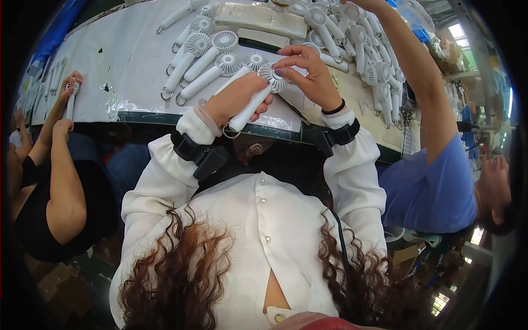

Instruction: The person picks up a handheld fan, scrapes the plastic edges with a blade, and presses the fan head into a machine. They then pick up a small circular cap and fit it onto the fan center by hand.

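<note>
My left hand (240,98) is wrapped round a white handheld fan (253,107), which lies tilted with its round slatted head away from me and a metal ring at its handle end. At the fan's head is my right hand (311,70), its thumb against the grille and its fingers bent above it. Whether a small part sits between those fingertips is too small to tell. Just beyond my hands, several more white fans (201,63) lie on the table to the left. A thin dark tool (292,109) rests beside my right hand.
A big heap of white fans (360,47) covers the table's right side. Pale blocks (261,19) lie at the back. On the right a person in blue (434,187) reaches across the heap; on the left another in black (66,203) holds a fan. The table's dark edge (269,132) runs before me.
</note>
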`<state>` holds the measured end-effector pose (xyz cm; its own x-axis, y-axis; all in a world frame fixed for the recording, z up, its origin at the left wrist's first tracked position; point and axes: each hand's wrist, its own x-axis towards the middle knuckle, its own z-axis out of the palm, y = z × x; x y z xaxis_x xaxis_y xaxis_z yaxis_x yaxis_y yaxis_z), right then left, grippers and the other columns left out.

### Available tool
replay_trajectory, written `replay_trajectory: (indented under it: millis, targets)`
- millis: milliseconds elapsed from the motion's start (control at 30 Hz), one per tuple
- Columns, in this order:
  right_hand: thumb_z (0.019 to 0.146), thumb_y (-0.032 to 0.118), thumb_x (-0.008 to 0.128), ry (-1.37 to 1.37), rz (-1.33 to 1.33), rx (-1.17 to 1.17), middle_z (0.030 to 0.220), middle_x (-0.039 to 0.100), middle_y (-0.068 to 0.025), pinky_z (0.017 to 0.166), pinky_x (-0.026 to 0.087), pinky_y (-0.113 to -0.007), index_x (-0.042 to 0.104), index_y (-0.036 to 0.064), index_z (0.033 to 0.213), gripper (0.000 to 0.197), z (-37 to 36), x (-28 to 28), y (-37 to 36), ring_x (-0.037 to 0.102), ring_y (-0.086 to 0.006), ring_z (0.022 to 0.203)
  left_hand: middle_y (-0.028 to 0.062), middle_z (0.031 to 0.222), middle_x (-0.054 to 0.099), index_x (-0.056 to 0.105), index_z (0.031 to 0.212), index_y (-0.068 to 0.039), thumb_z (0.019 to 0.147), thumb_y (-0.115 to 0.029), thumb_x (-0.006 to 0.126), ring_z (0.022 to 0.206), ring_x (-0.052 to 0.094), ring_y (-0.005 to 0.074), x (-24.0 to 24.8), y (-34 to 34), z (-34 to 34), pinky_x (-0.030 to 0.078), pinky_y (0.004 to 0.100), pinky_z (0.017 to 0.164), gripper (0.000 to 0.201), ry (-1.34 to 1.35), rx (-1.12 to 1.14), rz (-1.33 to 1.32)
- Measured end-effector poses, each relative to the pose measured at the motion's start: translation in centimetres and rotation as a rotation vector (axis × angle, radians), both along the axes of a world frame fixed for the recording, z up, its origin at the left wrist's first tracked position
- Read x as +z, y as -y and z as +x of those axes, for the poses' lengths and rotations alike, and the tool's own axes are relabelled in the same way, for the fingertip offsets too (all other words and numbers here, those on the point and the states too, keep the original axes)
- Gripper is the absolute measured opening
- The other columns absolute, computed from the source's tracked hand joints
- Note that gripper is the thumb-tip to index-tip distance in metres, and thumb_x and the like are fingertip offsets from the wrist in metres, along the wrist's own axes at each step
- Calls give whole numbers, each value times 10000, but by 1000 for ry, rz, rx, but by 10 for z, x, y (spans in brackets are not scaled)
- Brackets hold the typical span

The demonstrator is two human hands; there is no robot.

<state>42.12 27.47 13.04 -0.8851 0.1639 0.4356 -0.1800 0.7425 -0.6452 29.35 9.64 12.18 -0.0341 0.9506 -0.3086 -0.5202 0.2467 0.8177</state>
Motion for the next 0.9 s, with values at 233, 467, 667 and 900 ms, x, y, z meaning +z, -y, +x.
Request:
replay_trajectory:
  millis: [233,467,667,900]
  targets:
    - [821,101,714,-26,183,91,1195,595,-57,856,449,-302,738,169,1057,247,6,13,-7,525,-203,1051,40,785,554,467,990,-52,966,-242,403,577,525,103,4,1,-3,442,237,442,202,13,-36,1]
    - [782,71,738,-164,326,98,1120,641,-27,837,446,-303,741,168,1050,285,6,17,-2,546,-208,999,39,796,551,448,1038,-68,969,-243,408,581,522,97,4,3,-2,438,237,436,192,-1,5,69]
    - [746,49,743,-227,497,89,1069,664,-16,807,479,-310,735,149,1028,299,6,21,4,574,-226,940,40,792,549,444,1007,-70,962,-241,426,574,518,98,6,3,-2,439,239,432,178,-32,14,71]
    - [714,56,712,-208,782,49,1132,649,-7,828,510,-330,688,130,1099,393,11,24,16,589,-225,974,41,778,545,434,949,-69,958,-250,458,554,514,107,-1,4,-5,438,246,424,183,-53,25,26]
